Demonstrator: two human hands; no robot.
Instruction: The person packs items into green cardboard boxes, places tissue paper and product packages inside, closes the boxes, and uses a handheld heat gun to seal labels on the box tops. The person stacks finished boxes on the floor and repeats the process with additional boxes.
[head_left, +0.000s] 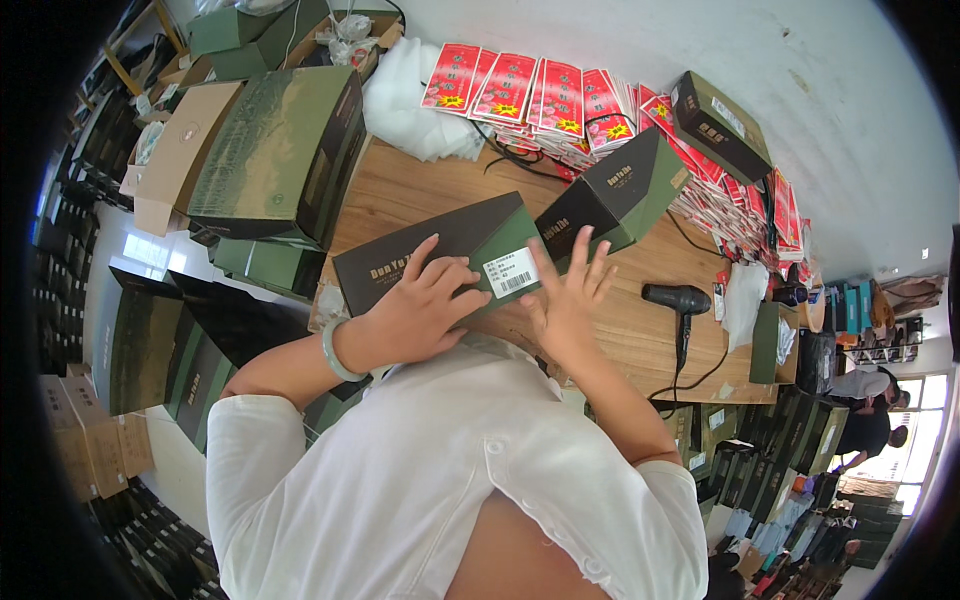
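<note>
While my left hand (425, 300) rests on a black-and-green carton (450, 235), its fingers loosely bent and apart, my right hand (570, 310) is fanned wide and grips nothing. The carton lies on the wooden table (390, 195), just in front of my white shirt (400, 470). On its green part, between my hands, is a white barcode label (511, 273), with my right index finger beside its edge. I judge the step in hand to be smoothing or checking that label; whether it is stuck down fully, I cannot tell. To my mind, the next move calls for light, flat pressure along the label's edges, the left hand steadying the carton. Just beyond stands a similar box (610, 190); a black hair dryer (678, 298) lies off to the right.
</note>
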